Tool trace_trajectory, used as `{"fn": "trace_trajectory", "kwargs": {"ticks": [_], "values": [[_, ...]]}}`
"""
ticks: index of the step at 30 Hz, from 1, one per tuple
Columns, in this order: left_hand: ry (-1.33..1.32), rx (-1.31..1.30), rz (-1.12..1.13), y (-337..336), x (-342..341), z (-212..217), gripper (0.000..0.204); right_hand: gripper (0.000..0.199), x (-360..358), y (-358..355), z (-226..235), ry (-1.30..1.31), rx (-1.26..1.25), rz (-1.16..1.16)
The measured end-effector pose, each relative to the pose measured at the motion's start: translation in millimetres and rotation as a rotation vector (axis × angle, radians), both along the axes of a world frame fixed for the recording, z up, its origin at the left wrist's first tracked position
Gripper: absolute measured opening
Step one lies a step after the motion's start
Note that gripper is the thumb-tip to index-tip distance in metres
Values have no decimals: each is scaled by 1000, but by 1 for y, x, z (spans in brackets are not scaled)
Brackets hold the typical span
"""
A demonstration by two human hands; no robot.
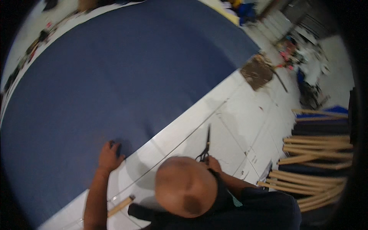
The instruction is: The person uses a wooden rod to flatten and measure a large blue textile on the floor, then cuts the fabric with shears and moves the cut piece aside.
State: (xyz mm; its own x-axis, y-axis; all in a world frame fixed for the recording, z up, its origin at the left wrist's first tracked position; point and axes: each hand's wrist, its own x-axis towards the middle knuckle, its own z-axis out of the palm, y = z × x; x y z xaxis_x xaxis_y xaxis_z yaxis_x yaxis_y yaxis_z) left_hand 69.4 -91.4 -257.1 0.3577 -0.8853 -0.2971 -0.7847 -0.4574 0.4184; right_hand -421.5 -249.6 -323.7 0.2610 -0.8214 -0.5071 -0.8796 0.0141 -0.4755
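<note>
A broad sheet of dark blue fabric [126,73] lies spread over the white tiled surface, its straight near edge running diagonally from lower left to upper right. My left hand [110,156] rests on the fabric close to that edge, fingers curled around a small dark thing that blur keeps me from naming. In my right hand [213,165] is a pair of black-handled scissors [208,143], held by the handles above the tiles. The blades point away from me, apart from the fabric.
Beside my left forearm lies a wooden stick or tube [120,206]. A brown square piece with scraps [257,73] sits near the fabric's far right corner. To the right are stacked cardboard tubes [316,153], and beyond them a heap of mixed scraps [306,57].
</note>
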Motion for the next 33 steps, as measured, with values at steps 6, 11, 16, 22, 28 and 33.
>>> {"fn": "trace_trajectory", "kwargs": {"ticks": [6, 11, 16, 22, 28, 33], "values": [[-150, -293, -4, -78, -86, -59, 59, 65, 51, -30, 48, 214, 50, -13], [-198, -347, 54, -93, -110, -95, 42, 52, 14, -29, 4, 6, 179, -120], [-202, -417, 28, -91, -106, -92, 28, 34, 46, -18, -1, -586, 529, -95], [-245, -454, 75, -86, -104, -74, 22, 38, 121, -32, 64, -365, 832, 147], [-143, -487, 135, -90, -107, -87, 17, 46, 146, -41, 131, -345, 1302, 302], [-79, -458, 181, -88, -107, -87, 15, 53, 165, -53, 153, -313, 1248, 335]]}}
